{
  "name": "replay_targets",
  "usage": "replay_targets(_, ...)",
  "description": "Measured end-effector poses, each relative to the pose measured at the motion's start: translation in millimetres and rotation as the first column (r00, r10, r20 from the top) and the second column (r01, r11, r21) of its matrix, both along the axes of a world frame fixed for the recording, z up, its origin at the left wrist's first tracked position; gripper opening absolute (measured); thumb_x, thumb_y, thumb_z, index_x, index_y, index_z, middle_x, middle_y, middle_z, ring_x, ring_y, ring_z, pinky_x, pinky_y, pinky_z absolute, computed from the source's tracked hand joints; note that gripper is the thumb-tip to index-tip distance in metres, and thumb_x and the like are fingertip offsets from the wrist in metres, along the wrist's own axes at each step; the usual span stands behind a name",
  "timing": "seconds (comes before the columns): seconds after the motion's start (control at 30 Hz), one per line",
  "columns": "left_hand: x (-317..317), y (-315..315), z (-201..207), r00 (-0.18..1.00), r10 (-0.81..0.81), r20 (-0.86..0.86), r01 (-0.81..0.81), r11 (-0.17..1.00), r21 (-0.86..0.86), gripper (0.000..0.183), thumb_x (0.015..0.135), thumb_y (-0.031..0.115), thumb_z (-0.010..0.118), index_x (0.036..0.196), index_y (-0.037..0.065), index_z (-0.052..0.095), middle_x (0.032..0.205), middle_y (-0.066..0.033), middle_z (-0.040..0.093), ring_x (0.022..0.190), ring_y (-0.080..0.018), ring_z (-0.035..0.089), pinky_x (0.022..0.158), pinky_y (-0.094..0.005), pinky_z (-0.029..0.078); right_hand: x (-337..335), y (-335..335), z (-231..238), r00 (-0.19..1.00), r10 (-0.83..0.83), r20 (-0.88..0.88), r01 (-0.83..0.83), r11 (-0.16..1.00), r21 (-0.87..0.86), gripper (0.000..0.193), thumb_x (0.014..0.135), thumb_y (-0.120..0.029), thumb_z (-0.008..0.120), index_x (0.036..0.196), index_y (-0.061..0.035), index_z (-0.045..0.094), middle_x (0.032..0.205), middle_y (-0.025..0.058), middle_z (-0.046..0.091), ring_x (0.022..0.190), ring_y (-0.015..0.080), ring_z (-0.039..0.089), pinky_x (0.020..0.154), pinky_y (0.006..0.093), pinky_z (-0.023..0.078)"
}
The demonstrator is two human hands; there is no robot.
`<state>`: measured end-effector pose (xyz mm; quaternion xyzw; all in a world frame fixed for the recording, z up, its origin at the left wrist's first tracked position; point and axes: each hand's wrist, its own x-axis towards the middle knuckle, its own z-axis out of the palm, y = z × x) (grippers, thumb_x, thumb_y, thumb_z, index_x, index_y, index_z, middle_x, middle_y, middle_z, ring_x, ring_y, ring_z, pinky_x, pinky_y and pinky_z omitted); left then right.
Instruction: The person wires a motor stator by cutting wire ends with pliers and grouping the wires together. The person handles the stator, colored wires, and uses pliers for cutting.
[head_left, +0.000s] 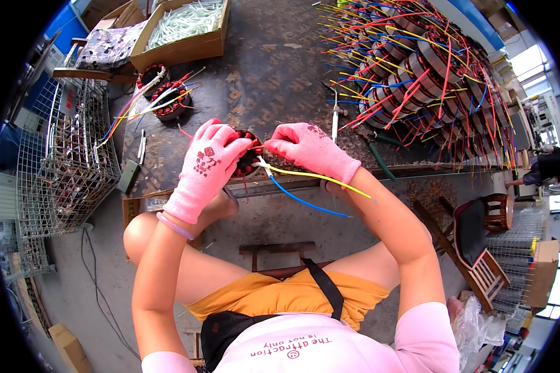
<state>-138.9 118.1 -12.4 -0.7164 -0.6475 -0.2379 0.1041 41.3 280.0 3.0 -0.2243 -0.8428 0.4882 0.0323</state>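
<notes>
In the head view, a seated person in pink gloves works at the front edge of a dark worktop (261, 62), a wound coil ring (247, 163) between the hands. The left hand (211, 154) curls its fingers closed over the ring's left side; the right hand (314, 149) pinches its fingers together, apparently on a thin reddish strand (257, 148). A yellow lead (323, 176) and a blue lead (302, 201) trail from the ring toward the lap, the yellow reaching the right forearm. That lead could snag if the arm swings, dragging the ring askew, while too hard a pull might damage the strand. At the back, an open cardboard box (186, 55) holds a heap of pale, slender tubes (186, 25); at left stands a wire-mesh cage (40, 158), its metallic contents too cluttered to identify.
</notes>
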Motion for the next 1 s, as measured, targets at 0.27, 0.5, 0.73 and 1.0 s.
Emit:
replay_targets(0.27,-1,-1,0,0.998,0.047,0.047,-0.044,0.997,-0.065,0.024,0.078,0.006,0.069,0.101,0.012,0.069,0.102,-0.0079,0.061,0.105,-0.0327,0.057,0.102,-0.0451,0.046,0,1,0,0.993,-0.075,0.095,0.033,0.922,0.385,0.032,0.092,-0.037,0.067,0.095,-0.0047,0.07,0.087,0.0147,0.069,0.085,0.0323,0.068,0.073,0.0425,0.051)
replay_targets(0.5,4,5,21,0.989,-0.029,0.147,0.031,0.999,-0.011,0.034,0.088,0.006,0.061,0.122,0.006,0.064,0.133,-0.0132,0.061,0.128,-0.0364,0.052,0.113,-0.0469,0.039,3,-7,-2,0.895,0.376,-0.241,-0.12,0.722,0.681,0.025,0.081,-0.021,0.074,0.104,-0.0163,0.068,0.093,0.0046,0.062,0.09,0.0262,0.064,0.076,0.0388,0.053)
replay_targets(0.73,22,13,-24,0.976,0.062,0.208,-0.064,0.998,0.003,0.034,0.089,0.008,0.061,0.123,0.005,0.063,0.129,-0.0123,0.062,0.126,-0.035,0.055,0.11,-0.047,0.042,0,-10,-25,0.928,0.064,-0.368,-0.001,0.986,0.168,0.013,0.09,-0.007,0.069,0.101,-0.0032,0.074,0.094,0.0091,0.069,0.086,0.0176,0.065,0.076,0.0297,0.051)
replay_targets(1.0,29,6,-17,0.878,0.038,0.477,-0.18,0.95,0.256,0.042,0.09,0.008,0.061,0.132,0.007,0.059,0.137,-0.0126,0.058,0.13,-0.0353,0.051,0.111,-0.0481,0.04,-19,-20,-5,0.938,-0.151,-0.311,0.066,0.961,-0.269,0.017,0.095,-0.014,0.067,0.101,0.0003,0.072,0.092,0.0089,0.072,0.085,0.0136,0.066,0.074,0.0292,0.052)
